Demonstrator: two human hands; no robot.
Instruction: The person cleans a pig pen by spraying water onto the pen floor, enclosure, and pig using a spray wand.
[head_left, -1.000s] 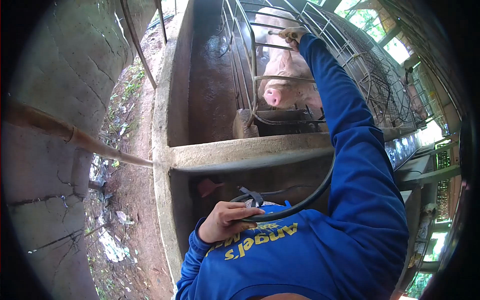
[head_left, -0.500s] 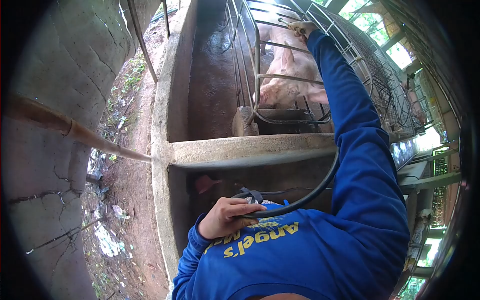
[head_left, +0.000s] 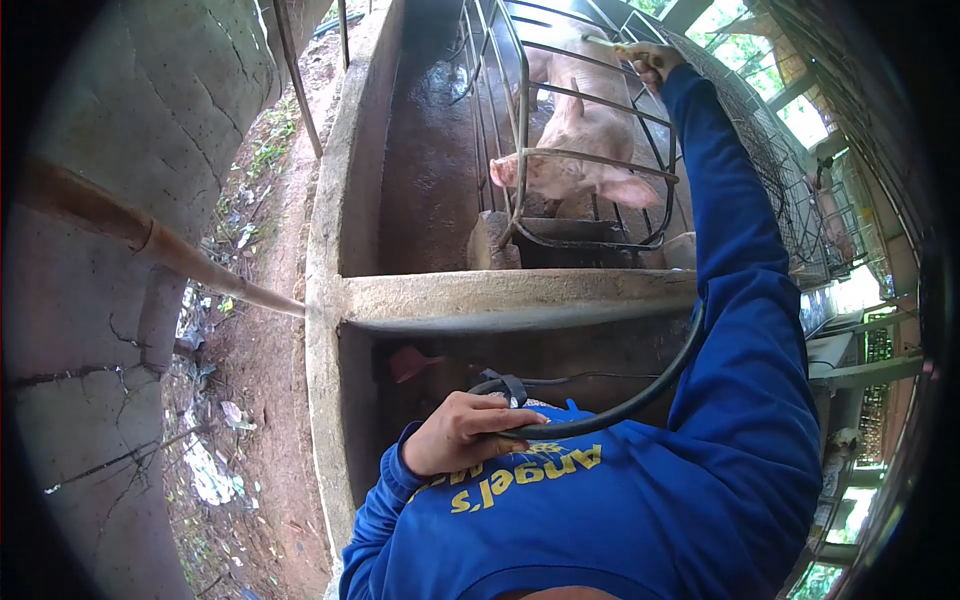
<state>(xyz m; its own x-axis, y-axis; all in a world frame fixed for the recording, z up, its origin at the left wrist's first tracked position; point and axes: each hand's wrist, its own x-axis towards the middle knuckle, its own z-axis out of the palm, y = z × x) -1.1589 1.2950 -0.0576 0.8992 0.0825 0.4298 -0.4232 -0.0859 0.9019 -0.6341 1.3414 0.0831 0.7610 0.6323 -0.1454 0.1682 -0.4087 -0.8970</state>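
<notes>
Head view: pig (head_left: 585, 135) stands inside the metal-barred crate (head_left: 522, 110), behind the concrete ledge (head_left: 500, 298). Its head has just swung towards the crate's left side, snout (head_left: 502, 172) at the bars — so the raised hand is nearer its back than its face, I judge. Right hand (head_left: 652, 62), at the upper bars, fingers curled closed round something slender, probably the hose's end; exact grip unclear. Left hand (head_left: 462, 435), mostly closed, grips the dark hose (head_left: 655, 393) by the shirt front — thumb below, fingers above. Reddish scoop-like object (head_left: 410, 363) on the near side of the ledge.
</notes>
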